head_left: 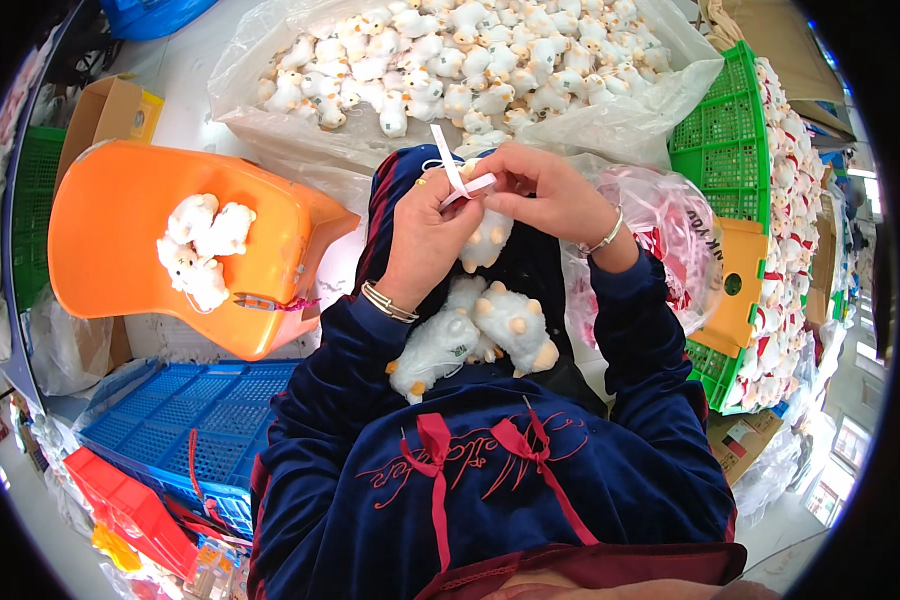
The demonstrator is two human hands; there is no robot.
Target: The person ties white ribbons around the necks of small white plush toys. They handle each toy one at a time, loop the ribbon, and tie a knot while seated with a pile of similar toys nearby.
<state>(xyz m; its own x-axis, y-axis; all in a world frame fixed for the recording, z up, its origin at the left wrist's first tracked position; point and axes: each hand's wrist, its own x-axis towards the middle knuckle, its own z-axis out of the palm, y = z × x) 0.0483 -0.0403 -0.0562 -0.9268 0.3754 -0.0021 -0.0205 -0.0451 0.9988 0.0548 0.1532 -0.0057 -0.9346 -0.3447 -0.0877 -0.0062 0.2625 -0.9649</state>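
Above my lap, my left hand (425, 225) pinches a pale ribbon (441, 148) whose strips cross between my two hands. My right hand (542, 192) comes in from the other side with thumb and forefinger closed on the ribbon's other part. Right beneath the hands is a white plush toy (484, 247) with tan feet, partly covered by my fingers. Nearer my body, more white plush toys (516, 325) rest on my lap, one (433, 352) lying tilted to the left with a small tag.
An orange stool (100, 240) at the left bears several plush toys (205, 240) and small thread snips (260, 302). Ahead, a clear plastic sheet (270, 145) holds a heap of plush toys (450, 65). Green crates (715, 125) stand right, blue (185, 400) and red crates (130, 510) lower left.
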